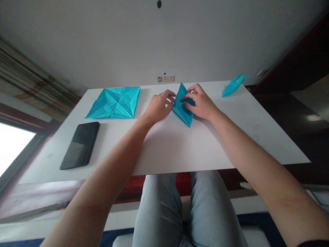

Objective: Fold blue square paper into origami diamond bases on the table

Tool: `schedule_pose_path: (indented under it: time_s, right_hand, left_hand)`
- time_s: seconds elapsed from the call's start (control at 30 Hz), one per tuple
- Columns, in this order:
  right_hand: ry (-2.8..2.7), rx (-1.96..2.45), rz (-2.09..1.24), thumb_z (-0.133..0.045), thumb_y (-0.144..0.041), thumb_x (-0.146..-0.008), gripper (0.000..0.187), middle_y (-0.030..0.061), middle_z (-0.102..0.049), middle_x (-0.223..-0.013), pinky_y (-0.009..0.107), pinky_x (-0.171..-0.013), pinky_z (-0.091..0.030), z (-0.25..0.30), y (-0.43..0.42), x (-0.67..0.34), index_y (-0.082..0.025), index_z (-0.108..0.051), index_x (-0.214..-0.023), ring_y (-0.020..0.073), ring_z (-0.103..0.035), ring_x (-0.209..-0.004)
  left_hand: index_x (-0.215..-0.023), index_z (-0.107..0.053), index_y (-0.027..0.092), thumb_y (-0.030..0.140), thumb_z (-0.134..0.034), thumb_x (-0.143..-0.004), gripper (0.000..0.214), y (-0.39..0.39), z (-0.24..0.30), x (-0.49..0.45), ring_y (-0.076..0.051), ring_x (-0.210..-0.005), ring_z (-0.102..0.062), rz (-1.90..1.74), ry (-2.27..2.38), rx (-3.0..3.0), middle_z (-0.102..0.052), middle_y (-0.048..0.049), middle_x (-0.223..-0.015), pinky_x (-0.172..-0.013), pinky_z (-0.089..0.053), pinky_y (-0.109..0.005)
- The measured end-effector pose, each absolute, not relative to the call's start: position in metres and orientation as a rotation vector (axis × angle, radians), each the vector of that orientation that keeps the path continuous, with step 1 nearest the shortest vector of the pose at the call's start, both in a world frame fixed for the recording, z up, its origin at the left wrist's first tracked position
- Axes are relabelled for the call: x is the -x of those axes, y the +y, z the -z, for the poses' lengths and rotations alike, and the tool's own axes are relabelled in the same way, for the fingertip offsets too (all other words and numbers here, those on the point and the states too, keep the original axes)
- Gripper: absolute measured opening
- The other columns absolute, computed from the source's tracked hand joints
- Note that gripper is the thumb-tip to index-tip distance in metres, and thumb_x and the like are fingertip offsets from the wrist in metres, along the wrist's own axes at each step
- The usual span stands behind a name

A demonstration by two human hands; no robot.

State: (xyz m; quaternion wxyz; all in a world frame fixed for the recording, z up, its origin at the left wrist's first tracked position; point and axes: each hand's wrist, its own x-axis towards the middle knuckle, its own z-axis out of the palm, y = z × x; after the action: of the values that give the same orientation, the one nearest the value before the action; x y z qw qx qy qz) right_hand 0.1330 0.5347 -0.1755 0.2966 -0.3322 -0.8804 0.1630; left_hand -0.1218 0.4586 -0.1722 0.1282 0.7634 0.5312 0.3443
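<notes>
A blue sheet of origami paper, folded into a small pointed shape, stands on the table between my two hands. Its right side is held by my right hand, whose thumb and fingers pinch a flap. My left hand is curled at the paper's left corner, the fingertips against its edge. Part of the paper lies hidden behind the right fingers.
On the white table, a creased blue paper sheet lies at the left, with a black phone nearer me. A blue paper crane sits at the far right. Behind the table, the wall has power sockets.
</notes>
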Motion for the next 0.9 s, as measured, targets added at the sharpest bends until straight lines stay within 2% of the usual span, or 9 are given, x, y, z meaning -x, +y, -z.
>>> schedule_pose_path:
  time_s: [0.1,0.23,0.37,0.5,0.6,0.7,0.8,0.9]
  right_hand:
    - [-2.378,0.887,-0.452,-0.075,-0.050,-0.109,0.033,0.0181,-0.063,-0.155,0.070,-0.134,-0.054,0.178,0.534,-0.132,-0.027,-0.093,-0.124,0.0448,-0.066,-0.145]
    - [-2.422,0.880,-0.448,-0.077,-0.052,-0.108,0.035,0.0190,-0.060,-0.157,0.074,-0.139,-0.049,0.183,0.535,-0.134,-0.027,-0.095,-0.122,0.0476,-0.059,-0.153]
    - [-2.481,0.828,-0.425,-0.077,-0.055,-0.109,0.034,0.0177,-0.056,-0.159,0.075,-0.142,-0.044,0.185,0.533,-0.134,-0.029,-0.096,-0.118,0.0485,-0.055,-0.155]
    - [-2.514,0.788,-0.415,-0.071,-0.052,-0.113,0.035,0.0183,-0.057,-0.159,0.072,-0.143,-0.041,0.186,0.533,-0.132,-0.027,-0.096,-0.113,0.0479,-0.055,-0.154]
    - [-2.503,0.778,-0.427,-0.061,-0.044,-0.117,0.037,0.0186,-0.067,-0.150,0.069,-0.139,-0.043,0.184,0.535,-0.130,-0.026,-0.094,-0.114,0.0439,-0.061,-0.146]
    - [-2.465,0.782,-0.473,-0.053,-0.038,-0.118,0.039,0.0158,-0.077,-0.137,0.063,-0.132,-0.049,0.179,0.538,-0.129,-0.027,-0.090,-0.126,0.0394,-0.068,-0.135]
    - [-2.354,0.807,-0.488,-0.053,-0.030,-0.113,0.039,0.0150,-0.080,-0.142,0.058,-0.124,-0.055,0.173,0.540,-0.132,-0.027,-0.084,-0.137,0.0373,-0.072,-0.133]
    - [-2.298,0.886,-0.511,-0.057,-0.026,-0.109,0.040,0.0141,-0.083,-0.142,0.054,-0.116,-0.059,0.170,0.541,-0.137,-0.026,-0.082,-0.140,0.0353,-0.075,-0.127]
  left_hand:
    - [-0.141,-0.071,0.024,0.013,-0.066,-0.097,0.045,0.458,0.172,0.123,-0.025,-0.110,-0.087,-0.956,1.573,-2.227,-0.086,-0.0106,-0.137,-0.112,-0.069,-0.045]
    - [-0.132,-0.079,0.025,0.015,-0.066,-0.096,0.039,0.453,0.166,0.120,-0.026,-0.113,-0.085,-0.936,1.619,-2.285,-0.081,-0.0125,-0.146,-0.119,-0.066,-0.049]
    - [-0.126,-0.082,0.024,0.027,-0.072,-0.100,0.028,0.449,0.161,0.117,-0.028,-0.113,-0.084,-0.894,1.625,-2.302,-0.081,-0.0123,-0.140,-0.118,-0.064,-0.051]
    - [-0.128,-0.082,0.025,0.037,-0.077,-0.102,0.029,0.448,0.164,0.116,-0.032,-0.125,-0.082,-0.785,1.595,-2.358,-0.083,-0.0115,-0.138,-0.122,-0.058,-0.053]
    - [-0.131,-0.081,0.025,0.039,-0.077,-0.103,0.032,0.449,0.166,0.116,-0.032,-0.125,-0.083,-0.766,1.606,-2.358,-0.084,-0.0112,-0.137,-0.121,-0.057,-0.051]
    - [-0.133,-0.081,0.025,0.040,-0.076,-0.105,0.033,0.449,0.167,0.116,-0.031,-0.123,-0.083,-0.777,1.608,-2.347,-0.086,-0.0108,-0.136,-0.118,-0.058,-0.050]
    - [-0.132,-0.082,0.026,0.045,-0.075,-0.106,0.032,0.448,0.167,0.116,-0.032,-0.126,-0.083,-0.742,1.605,-2.367,-0.087,-0.0108,-0.139,-0.120,-0.056,-0.052]
    - [-0.132,-0.084,0.027,0.048,-0.072,-0.109,0.034,0.448,0.168,0.114,-0.035,-0.132,-0.081,-0.704,1.605,-2.387,-0.087,-0.0115,-0.141,-0.124,-0.053,-0.054]
